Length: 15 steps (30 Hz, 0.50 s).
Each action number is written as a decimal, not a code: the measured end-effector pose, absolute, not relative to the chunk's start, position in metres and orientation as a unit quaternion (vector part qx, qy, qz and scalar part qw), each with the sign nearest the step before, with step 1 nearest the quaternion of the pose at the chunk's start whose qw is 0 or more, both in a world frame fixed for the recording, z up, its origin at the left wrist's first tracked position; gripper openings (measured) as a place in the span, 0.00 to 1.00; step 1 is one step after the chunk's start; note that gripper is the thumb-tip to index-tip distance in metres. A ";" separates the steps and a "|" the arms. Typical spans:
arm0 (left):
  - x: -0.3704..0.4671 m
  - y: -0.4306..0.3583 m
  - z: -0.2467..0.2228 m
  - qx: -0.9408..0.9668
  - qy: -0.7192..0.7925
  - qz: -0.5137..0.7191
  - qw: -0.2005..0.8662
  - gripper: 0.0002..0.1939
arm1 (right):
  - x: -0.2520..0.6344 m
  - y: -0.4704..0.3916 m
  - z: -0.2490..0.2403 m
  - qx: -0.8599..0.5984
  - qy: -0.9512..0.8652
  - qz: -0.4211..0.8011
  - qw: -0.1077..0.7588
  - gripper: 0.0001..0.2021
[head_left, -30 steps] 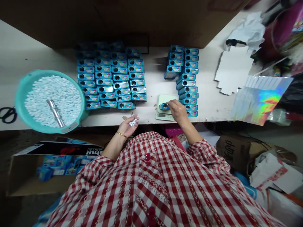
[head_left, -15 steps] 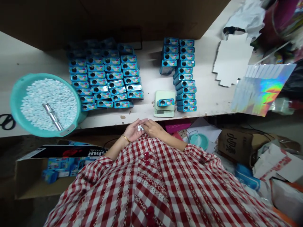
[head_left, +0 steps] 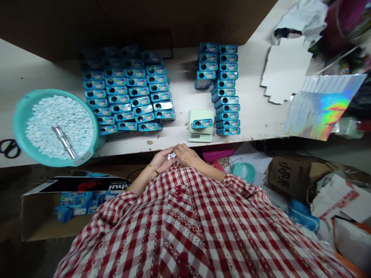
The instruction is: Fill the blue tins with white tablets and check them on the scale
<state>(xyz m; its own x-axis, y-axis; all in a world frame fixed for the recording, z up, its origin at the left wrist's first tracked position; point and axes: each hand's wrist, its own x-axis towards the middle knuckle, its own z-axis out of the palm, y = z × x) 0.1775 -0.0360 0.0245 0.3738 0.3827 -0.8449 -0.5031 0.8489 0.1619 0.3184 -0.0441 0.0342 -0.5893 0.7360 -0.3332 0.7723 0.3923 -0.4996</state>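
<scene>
Head view:
- Left hand (head_left: 164, 160): one, palm up before the table edge; fingers curled into a cup, grasping several small white pellets (head_left: 171, 156). A gold bracelet (head_left: 153, 168) circled its wrist.
- Right hand (head_left: 188, 155): one, just beside the left, its bent fingertips meeting the cupped palm at the pellets; whether they pinched one could not be told.
- Blue tin (head_left: 203, 124): one, with a dark round opening at one end of its top; located on the scale, just beyond the hands and touched by neither.
- Kitchen scale (head_left: 207, 138): pale green, near the front edge of the white table (head_left: 183, 88); display on the near side, reading too small to make out.
- Tin block (head_left: 130, 92): like blue tins, upright in four close columns, left of the scale.
- Tin group (head_left: 227, 88): further blue tins in two columns of unequal length, the longer reaching down beside the scale.
- Turquoise basin (head_left: 21, 129): at far left, heaped with pale pellets; a shiny metal cylinder (head_left: 64, 142) lay slanted on the heap.
- Scissors (head_left: 10, 148): black-handled, left of the basin, partly out of view.
- Flattened white carton (head_left: 285, 75) and iridescent sheet (head_left: 327, 104): at right, near each other.
- Cardboard box (head_left: 43, 226): below the table at left, open, holding small blue boxes (head_left: 77, 202).
- Red-and-white checked garment (head_left: 185, 220): worn by the person.
</scene>
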 end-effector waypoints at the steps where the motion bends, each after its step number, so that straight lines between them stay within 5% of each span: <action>1: 0.179 -0.035 0.026 -0.058 0.492 0.267 0.827 0.17 | 0.320 -0.045 0.033 0.459 0.830 -0.316 0.020 0.11; 11: 0.212 0.002 0.043 -0.020 0.448 0.327 0.832 0.15 | 0.373 -0.013 0.028 0.521 0.747 -0.302 -0.283 0.09; 15: 0.221 0.015 0.045 -0.023 0.452 0.332 0.827 0.16 | 0.399 0.010 0.021 0.544 0.742 -0.261 -0.290 0.10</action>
